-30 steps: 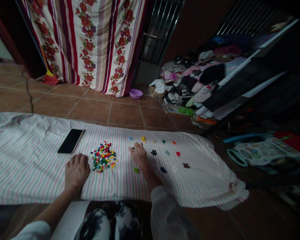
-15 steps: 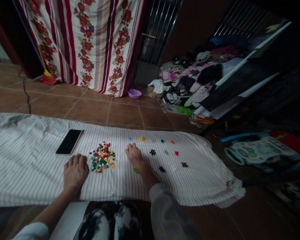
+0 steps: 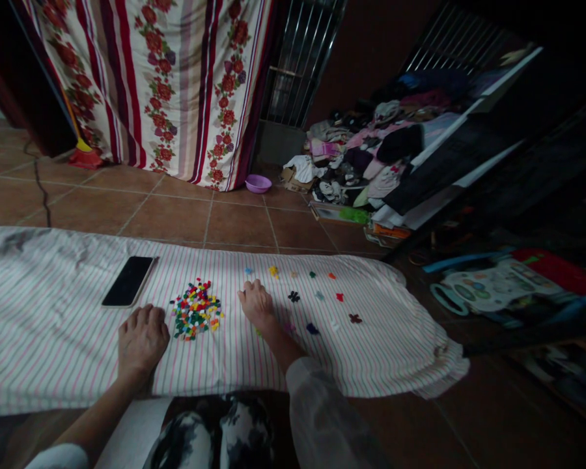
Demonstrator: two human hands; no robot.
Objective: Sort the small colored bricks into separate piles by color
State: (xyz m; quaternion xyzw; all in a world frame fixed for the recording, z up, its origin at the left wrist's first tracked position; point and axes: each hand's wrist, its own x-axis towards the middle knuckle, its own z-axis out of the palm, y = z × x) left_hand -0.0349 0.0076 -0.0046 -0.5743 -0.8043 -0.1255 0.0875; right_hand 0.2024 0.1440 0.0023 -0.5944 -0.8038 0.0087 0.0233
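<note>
On the striped cloth, my left hand (image 3: pixel 142 337) rests palm down with its fingers on the fabric, holding nothing that I can see. It lies just left of a heap of small multicoloured pieces (image 3: pixel 196 309). My right hand (image 3: pixel 256 305) is to the right of that heap, its fingers curled down and closed at the cloth; whatever they hold is hidden. Around it lie small one-colour clusters: light blue (image 3: pixel 248 270), yellow (image 3: pixel 274 271), black (image 3: pixel 293 296), dark blue (image 3: pixel 312 329) and brown (image 3: pixel 355 318). A lime-green cluster (image 3: pixel 258 332) is partly covered by my right wrist.
A phone (image 3: pixel 128 281) lies on the striped cloth (image 3: pixel 68 326) beyond my left hand. Past the far edge are a tiled floor, a purple basin (image 3: pixel 258 184), a floral curtain (image 3: pixel 190 91) and a heap of clothes (image 3: pixel 361 150). A child's walker-like item (image 3: pixel 498 286) stands at right.
The whole view has shifted slightly left. My right hand stays in nearly the same spot, its fingers a little changed; a dark speck at its fingertips no longer shows. My left hand stays put.
</note>
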